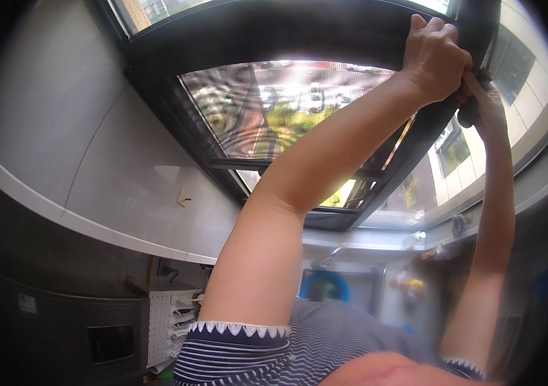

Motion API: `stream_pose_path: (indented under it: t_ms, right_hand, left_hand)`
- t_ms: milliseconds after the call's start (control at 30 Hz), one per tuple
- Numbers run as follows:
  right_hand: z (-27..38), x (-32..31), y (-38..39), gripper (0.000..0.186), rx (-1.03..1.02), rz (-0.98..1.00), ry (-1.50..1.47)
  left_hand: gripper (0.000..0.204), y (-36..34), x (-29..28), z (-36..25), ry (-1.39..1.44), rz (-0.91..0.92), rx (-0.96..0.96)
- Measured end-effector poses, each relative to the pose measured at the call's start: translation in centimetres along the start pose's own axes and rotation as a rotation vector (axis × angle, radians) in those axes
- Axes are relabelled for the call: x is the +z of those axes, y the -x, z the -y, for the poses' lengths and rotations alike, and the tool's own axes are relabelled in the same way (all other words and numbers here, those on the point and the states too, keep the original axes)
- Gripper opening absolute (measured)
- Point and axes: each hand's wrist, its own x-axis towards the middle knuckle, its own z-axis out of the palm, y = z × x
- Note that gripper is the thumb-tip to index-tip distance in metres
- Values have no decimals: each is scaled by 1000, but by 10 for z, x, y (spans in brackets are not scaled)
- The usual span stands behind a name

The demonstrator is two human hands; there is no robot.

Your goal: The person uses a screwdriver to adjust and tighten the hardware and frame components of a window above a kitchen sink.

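Note:
Both my arms reach up to the upper right corner of a dark window frame [274, 38]. My left hand [433, 61] is closed in a fist against the frame's bar; its fingertips and whatever they hold are hidden. Close beside it, just right and lower, my right hand [487, 106] has its fingers wrapped round a dark, rounded handle-like thing [467, 117]. Whether that belongs to the window or is a loose tool I cannot tell. Below the bar, a mesh screen [222, 103] fills the window opening, with greenery and vehicles outside.
Grey wall panels [113, 148] run along the left, with a small hook [184, 198]. Below are a dark appliance [62, 321], a white pegboard [161, 321], a sink with a blue round basin [325, 286], and a faucet [332, 256]. Pale tiled wall [467, 161] stands right.

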Motion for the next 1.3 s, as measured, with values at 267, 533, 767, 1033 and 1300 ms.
stream_pose_path:
  t_ms: [267, 533, 767, 1033, 1300]
  right_hand:
    - [9, 4, 3, 19, 58, -25, 15]
    - [-11, 17, -10, 21, 181, 36, -98]
    - [27, -3, 20, 20, 143, 37, -26]
    - [-7, 31, 124, 28, 40, -142, 55]
    - [15, 22, 207, 25, 283, -19, 212]
  left_hand:
    - [7, 4, 3, 1, -35, 53, 8]
    - [8, 13, 0, 12, -107, 67, -67]
    - [10, -7, 11, -16, -96, 74, -31]
    - [5, 5, -21, 4, 64, 32, 41]
    - [2, 5, -21, 1, 38, 41, 57]
